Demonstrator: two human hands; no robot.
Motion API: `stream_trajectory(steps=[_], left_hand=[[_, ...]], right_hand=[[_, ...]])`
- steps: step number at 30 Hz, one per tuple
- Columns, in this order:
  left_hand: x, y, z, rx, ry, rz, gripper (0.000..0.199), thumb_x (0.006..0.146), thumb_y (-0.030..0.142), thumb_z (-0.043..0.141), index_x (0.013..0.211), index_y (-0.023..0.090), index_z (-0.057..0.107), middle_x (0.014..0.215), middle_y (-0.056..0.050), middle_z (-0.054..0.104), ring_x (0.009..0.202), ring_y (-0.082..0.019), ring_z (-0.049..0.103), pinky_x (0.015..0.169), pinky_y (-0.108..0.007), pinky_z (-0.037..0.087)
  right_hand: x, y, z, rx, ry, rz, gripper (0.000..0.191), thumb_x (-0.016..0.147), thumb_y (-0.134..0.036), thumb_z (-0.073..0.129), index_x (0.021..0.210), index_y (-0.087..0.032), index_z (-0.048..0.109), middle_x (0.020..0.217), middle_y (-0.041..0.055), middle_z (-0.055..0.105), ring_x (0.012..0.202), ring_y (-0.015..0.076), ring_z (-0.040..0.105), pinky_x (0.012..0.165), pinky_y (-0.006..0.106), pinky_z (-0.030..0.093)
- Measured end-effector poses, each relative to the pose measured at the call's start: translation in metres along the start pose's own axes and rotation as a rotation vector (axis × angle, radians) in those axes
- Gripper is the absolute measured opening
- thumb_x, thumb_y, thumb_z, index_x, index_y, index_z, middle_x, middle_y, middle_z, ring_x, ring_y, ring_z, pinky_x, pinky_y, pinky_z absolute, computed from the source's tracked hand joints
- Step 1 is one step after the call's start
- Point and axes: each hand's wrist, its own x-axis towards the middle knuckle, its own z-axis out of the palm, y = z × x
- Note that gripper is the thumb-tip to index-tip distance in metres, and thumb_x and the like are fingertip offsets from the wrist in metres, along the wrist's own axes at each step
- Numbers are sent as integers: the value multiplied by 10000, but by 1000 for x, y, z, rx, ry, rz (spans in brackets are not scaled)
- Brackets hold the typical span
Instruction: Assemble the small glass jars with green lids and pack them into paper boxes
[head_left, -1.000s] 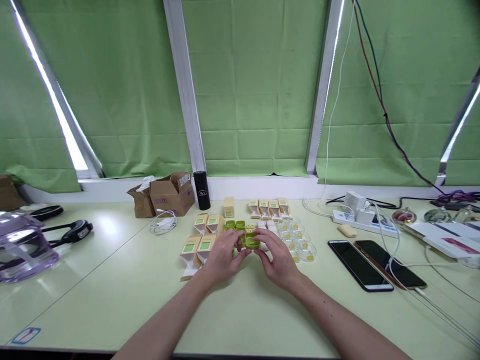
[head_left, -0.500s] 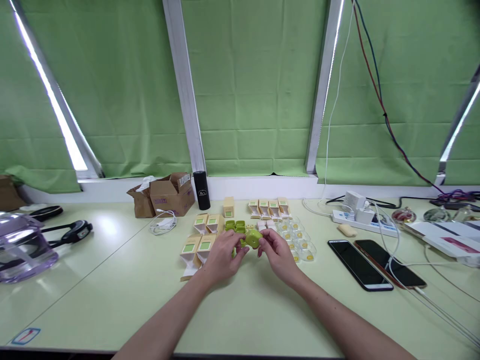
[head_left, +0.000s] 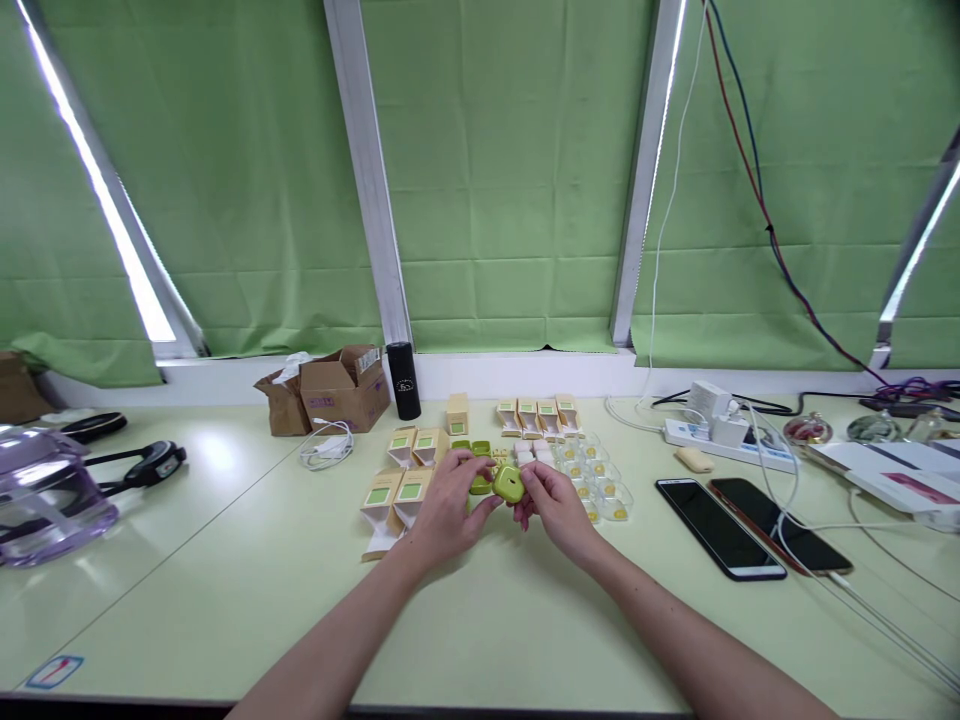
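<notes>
A small green rounded-square case (head_left: 509,484) with a slot in its middle is held up between my two hands. My right hand (head_left: 553,497) pinches its right side with thumb and fingers. My left hand (head_left: 452,503) closes on its left edge with index finger and thumb; their exact contact is partly hidden. Behind my left fingers lie more green cases (head_left: 480,450), partly covered. Small yellowish pieces (head_left: 500,456) and white blocks (head_left: 534,453) sit just beyond the held case. Clear plastic shells (head_left: 596,470) with yellow centres stand to the right of my right hand.
Opened cream cartons (head_left: 381,492) stand left of my hands, others (head_left: 537,412) at the back. Farther off are a brown box (head_left: 345,392) and a black cylinder (head_left: 403,382). Two phones (head_left: 720,530), cables and a power strip (head_left: 679,434) lie right; a purple clear container (head_left: 45,500) stands left.
The green case has tilted in my hands, so its slotted face shows more fully, and has come slightly nearer to me. My left index finger has shifted up.
</notes>
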Motion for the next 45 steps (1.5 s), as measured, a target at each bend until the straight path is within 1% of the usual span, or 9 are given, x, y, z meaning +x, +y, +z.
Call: stream_trajectory(steps=[7,11,20,26,28,30,37,42,45], left_hand=[[-1,0,2,3,-68,26,445,1013,375,702,1416,220,596,1288,-148,711,1270,-343,533,1061,-548,524],[-1,0,3,-6,-109,25,481,1027,408,678,1467,239,582,1331,-148,701,1316,-344,518,1089,-563,520],[-1,2,3,-65,-138,21,431,1021,361,689,1437,265,633,1273,-130,717,1248,-321,557,1071,-542,536],[0,2,5,-147,-55,-47,351,1022,410,694,1327,236,679,1179,-124,730,1159,-306,585,978,-484,554],[0,0,5,-157,-34,-61,346,1014,422,706,1299,227,688,1170,-125,730,1139,-303,589,960,-472,554],[-1,0,4,-163,-44,-65,367,1006,423,718,1312,223,682,1172,-124,726,1130,-299,590,950,-462,557],[-3,5,3,-235,-165,-52,470,1021,285,675,1484,268,597,1151,-100,707,1106,-274,583,965,-450,563],[-6,5,7,-267,-183,-136,490,983,266,725,1461,285,622,1166,-92,669,1129,-269,587,998,-448,557],[-6,2,12,-319,-148,-242,462,948,262,750,1400,272,657,1151,-81,650,1086,-255,617,995,-444,564]], right_hand=[[1,1,0,-32,6,46,613,879,-823,645,796,-217,605,577,-11,654,445,159,610,404,257,463],[0,2,0,-44,5,51,608,881,-824,642,778,-226,609,569,-6,658,416,158,586,379,260,442],[0,4,-1,-87,-11,47,629,904,-823,601,743,-215,627,522,-9,620,391,141,532,374,249,400],[-2,-2,-1,68,-35,-53,515,812,-601,852,1105,-201,711,709,-10,682,566,158,634,534,294,546],[-2,-2,-1,92,-47,-60,507,772,-535,903,1103,-199,716,794,19,716,623,166,659,564,303,563],[-1,-1,-2,107,-51,-42,492,767,-514,912,1091,-194,725,788,21,718,622,164,654,572,307,562],[3,1,-7,161,-25,17,480,769,-589,898,974,-177,762,740,22,732,557,132,617,550,287,543],[4,3,-5,197,-16,84,535,738,-629,914,968,-171,761,720,20,734,563,136,630,558,291,560],[6,4,-5,211,5,82,548,733,-662,900,944,-184,734,729,18,723,586,152,639,564,301,555]])
